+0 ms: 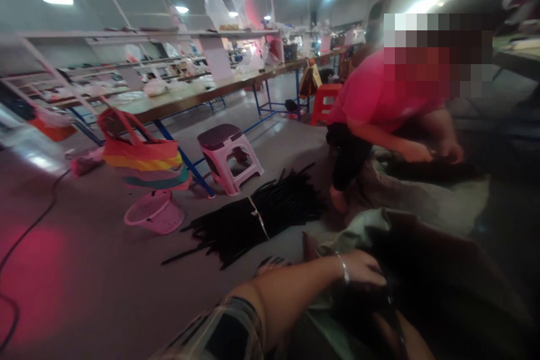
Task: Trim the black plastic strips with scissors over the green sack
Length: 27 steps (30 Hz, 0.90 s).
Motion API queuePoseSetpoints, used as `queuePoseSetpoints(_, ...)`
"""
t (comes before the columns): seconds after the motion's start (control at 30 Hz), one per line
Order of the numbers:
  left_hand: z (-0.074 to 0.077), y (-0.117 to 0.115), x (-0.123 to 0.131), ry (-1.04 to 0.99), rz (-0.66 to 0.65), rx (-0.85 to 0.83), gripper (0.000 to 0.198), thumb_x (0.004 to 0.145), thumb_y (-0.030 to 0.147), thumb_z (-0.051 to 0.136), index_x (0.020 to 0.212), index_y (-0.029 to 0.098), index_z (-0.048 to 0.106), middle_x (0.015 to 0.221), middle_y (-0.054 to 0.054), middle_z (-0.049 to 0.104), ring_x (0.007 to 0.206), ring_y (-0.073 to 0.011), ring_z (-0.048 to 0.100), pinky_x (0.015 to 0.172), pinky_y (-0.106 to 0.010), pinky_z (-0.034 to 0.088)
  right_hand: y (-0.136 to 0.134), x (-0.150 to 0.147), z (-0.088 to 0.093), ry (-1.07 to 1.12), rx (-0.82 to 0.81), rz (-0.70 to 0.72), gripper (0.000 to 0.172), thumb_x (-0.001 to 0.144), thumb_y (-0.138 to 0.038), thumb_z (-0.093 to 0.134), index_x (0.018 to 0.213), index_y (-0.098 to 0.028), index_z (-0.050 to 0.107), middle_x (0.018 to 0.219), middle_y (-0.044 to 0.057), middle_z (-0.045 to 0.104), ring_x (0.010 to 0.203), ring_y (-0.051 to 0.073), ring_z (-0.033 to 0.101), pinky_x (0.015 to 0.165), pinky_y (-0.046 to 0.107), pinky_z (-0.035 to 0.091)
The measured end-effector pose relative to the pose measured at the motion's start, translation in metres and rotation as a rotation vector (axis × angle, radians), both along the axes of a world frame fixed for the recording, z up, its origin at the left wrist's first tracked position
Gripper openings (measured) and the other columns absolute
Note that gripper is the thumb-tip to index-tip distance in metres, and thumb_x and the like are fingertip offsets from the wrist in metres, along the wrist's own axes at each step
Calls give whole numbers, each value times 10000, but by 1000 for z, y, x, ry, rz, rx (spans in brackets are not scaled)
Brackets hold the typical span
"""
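Observation:
My left hand (358,270), with a silver bangle (343,268) at the wrist, rests on dark material (379,304) lying on a grey-green sack (350,230). Whether its fingers grip anything is hard to see. A loose bundle of thin black strips (253,219), bound by a pale strap, lies on the floor beyond it, apart from my hand. My right hand is not visible. A bare shape at the bottom edge could be a forearm or knee. A co-worker in a pink shirt (379,90) crouches at the right, both hands (432,152) over dark material.
A pink stool (225,152), a tipped pink basket (155,212) and a striped bag (143,160) stand on the floor. A black cable (29,253) runs along the left. A long workbench (189,93) with shelves stretches behind, and a red stool (324,101) stands beside it.

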<state>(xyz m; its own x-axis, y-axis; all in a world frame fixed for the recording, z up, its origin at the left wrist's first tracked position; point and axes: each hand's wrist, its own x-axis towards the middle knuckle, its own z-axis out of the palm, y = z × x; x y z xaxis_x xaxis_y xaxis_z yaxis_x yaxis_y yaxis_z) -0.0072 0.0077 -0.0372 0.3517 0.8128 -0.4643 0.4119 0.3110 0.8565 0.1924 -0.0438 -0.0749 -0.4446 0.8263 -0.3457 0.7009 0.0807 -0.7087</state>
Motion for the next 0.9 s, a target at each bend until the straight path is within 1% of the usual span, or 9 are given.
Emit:
queuePoseSetpoints(0.1, 18, -8, 3, -25, 6, 20, 322, 741, 349, 615, 1001, 161, 641, 726, -4, 627, 549, -89, 569, 522, -213, 474, -6, -6, 21, 45, -75, -29, 514, 774, -524, 463, 1117, -163, 588, 1117, 133, 647, 1044, 284, 597, 837, 333, 469)
queuePoseSetpoints(0.2, 31, -9, 5, -83, 44, -14, 255, 767, 297, 587, 954, 127, 620, 704, -6, 607, 515, -64, 540, 471, -172, 439, -10, -11, 44, 28, -37, -62, 443, 782, -424, 498, 1101, -124, 563, 1076, 149, 643, 963, 252, 606, 793, 306, 448)
queuePoseSetpoints(0.3, 31, -4, 6, -152, 87, -48, 226, 775, 267, 593, 936, 108, 593, 691, -9, 600, 486, -58, 521, 445, -171, 425, -8, -15, 58, -88, -24, -72, 372, 792, -363, 516, 1070, -117, 549, 1017, 140, 641, 889, 216, 599, 718, 270, 417)
queuePoseSetpoints(0.4, 28, -2, 8, -195, 101, -93, 233, 764, 256, 617, 939, 108, 577, 709, -16, 614, 482, -62, 529, 436, -176, 423, -8, -16, 66, -193, -28, -94, 303, 792, -356, 532, 984, -123, 549, 944, 125, 637, 805, 193, 586, 643, 251, 375)
queuePoseSetpoints(0.57, 30, -5, 8, -187, 78, -65, 237, 756, 260, 625, 931, 105, 592, 694, -13, 609, 476, -59, 516, 431, -172, 414, -9, -16, 69, -200, -23, -95, 262, 810, -371, 507, 932, -140, 536, 902, 100, 627, 754, 174, 570, 594, 241, 337)
queuePoseSetpoints(0.8, 33, -4, 8, -168, 57, -48, 269, 737, 313, 637, 905, 105, 603, 655, -2, 594, 462, -58, 492, 431, -176, 395, -6, -15, 60, -187, -31, -123, 267, 818, -372, 501, 938, -140, 553, 895, 94, 629, 744, 157, 554, 588, 234, 317)
queuePoseSetpoints(0.9, 32, -4, 7, -149, 36, -37, 276, 737, 334, 630, 897, 110, 606, 652, -1, 592, 466, -62, 492, 435, -180, 396, -7, -17, 56, -183, -28, -141, 236, 816, -337, 492, 915, -136, 565, 861, 89, 633, 717, 149, 544, 576, 230, 307)
